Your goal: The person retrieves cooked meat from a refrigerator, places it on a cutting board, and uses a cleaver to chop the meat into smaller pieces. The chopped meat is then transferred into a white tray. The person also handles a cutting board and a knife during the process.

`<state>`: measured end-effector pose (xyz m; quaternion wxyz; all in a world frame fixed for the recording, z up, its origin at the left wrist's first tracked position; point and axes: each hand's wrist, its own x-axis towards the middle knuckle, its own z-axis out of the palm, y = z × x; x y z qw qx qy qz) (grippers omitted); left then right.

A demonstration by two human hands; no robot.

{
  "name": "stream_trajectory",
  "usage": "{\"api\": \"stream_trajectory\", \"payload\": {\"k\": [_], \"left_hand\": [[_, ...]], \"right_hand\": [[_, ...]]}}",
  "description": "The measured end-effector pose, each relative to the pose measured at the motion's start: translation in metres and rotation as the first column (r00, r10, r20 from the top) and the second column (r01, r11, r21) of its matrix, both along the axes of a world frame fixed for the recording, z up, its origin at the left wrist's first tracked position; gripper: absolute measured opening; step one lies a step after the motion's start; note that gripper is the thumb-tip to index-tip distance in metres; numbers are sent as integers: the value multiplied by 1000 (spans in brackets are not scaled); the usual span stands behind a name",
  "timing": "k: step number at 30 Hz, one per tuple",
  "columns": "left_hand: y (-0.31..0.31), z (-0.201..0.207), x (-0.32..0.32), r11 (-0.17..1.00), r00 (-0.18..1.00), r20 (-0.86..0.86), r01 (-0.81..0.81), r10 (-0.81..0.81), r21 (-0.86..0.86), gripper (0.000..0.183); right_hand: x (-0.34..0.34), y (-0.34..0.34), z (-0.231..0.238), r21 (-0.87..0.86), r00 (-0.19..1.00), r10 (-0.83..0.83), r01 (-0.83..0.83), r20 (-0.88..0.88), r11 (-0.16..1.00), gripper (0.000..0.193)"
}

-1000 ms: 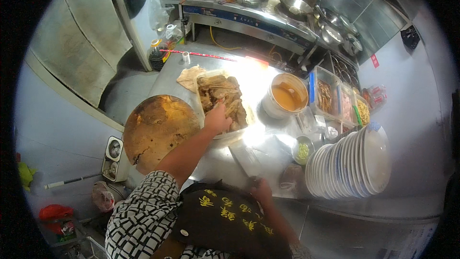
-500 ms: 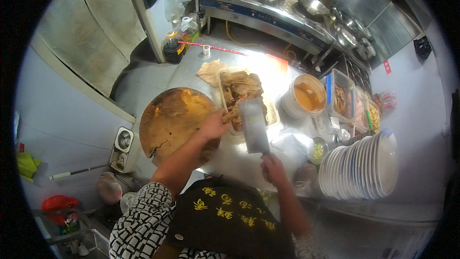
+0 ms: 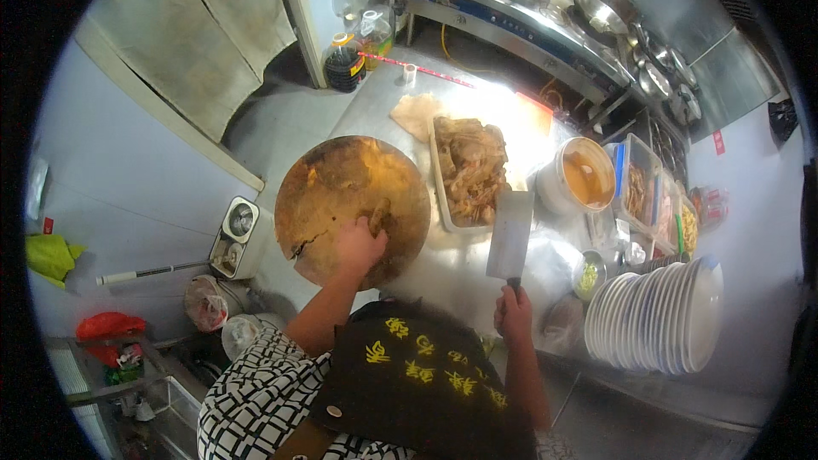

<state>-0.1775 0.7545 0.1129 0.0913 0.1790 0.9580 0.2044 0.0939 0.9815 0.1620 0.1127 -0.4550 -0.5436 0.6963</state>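
Observation:
My left hand is over the round wooden chopping block, its fingers closed on a small brown piece of cooked meat that rests on the wood. The meat's exact cut is too small to tell. In my right hand is the handle of a cleaver. Its broad blade points away from me, right of the block and off the wood. Beyond the blade stands a pale rectangular tub heaped with brown cooked meat.
A white bucket of orange-brown liquid stands right of the tub, near lidded food boxes. Stacked white plates and a bowl of chopped greens sit at the right. A tan cloth-like sheet lies behind the block.
My left hand has moved from the tub to the chopping block with the piece of meat. The cleaver has come away from the tub, to its right. The whole view has shifted.

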Motion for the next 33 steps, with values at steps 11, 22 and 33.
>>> {"api": "stream_trajectory", "payload": {"k": [11,22,33], "left_hand": [[-15,-6,13,975,955,204,-198,216,-103,49],[57,45,-12,956,989,-112,124,-97,265,43],[292,-3,-52,728,686,-349,686,-638,17,38]], "right_hand": [[8,-6,-1,-45,997,-71,71,-5,996,16],[17,0,9,-28,996,-93,93,-12,995,19],[56,-2,28,85,992,-121,117,42,990,23]]}}
